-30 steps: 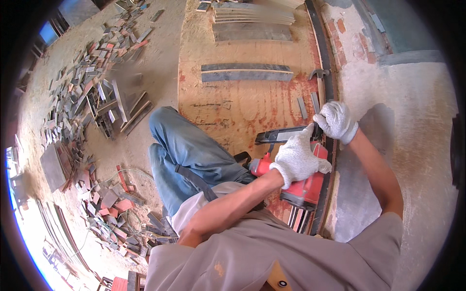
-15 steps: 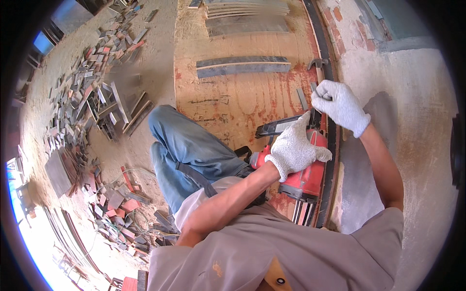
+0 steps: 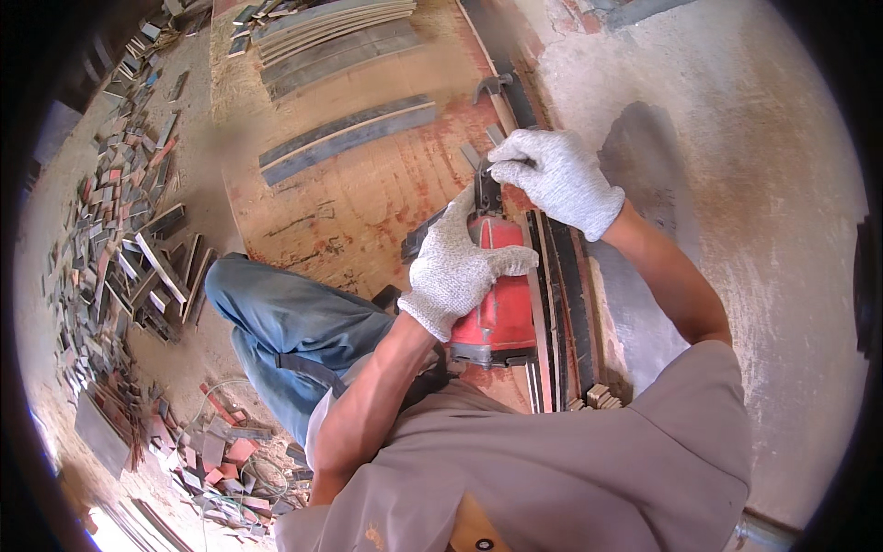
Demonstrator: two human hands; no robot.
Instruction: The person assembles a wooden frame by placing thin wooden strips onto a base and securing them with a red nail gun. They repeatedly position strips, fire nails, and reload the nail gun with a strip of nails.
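Observation:
A red nail gun [image 3: 501,308] lies in front of me, its black nose [image 3: 487,190] directed away from my body. My left hand [image 3: 452,269], in a white knit glove, is wrapped over its body, thumb stretched to the right. The gun's magazine [image 3: 418,235] shows in part to the left of that glove. Beside the nose, my right hand [image 3: 556,179], gloved too, is closed in a pinch; whatever its fingertips hold is too small to make out. Just beyond the pinch lies a claw hammer [image 3: 499,103] with a wooden handle.
Dark-faced strips [image 3: 349,138] lie across the wooden board [image 3: 303,207], with a stack of longer strips [image 3: 336,41] farther off. A black rail [image 3: 566,304] runs along the right, beside the plastered wall [image 3: 736,184]. Scattered offcuts [image 3: 101,239] cover the floor at left.
The view has turned, so the scene sits farther left. My right hand's pinched fingers have come closer to the nail gun's nose. My left hand keeps its place on the gun.

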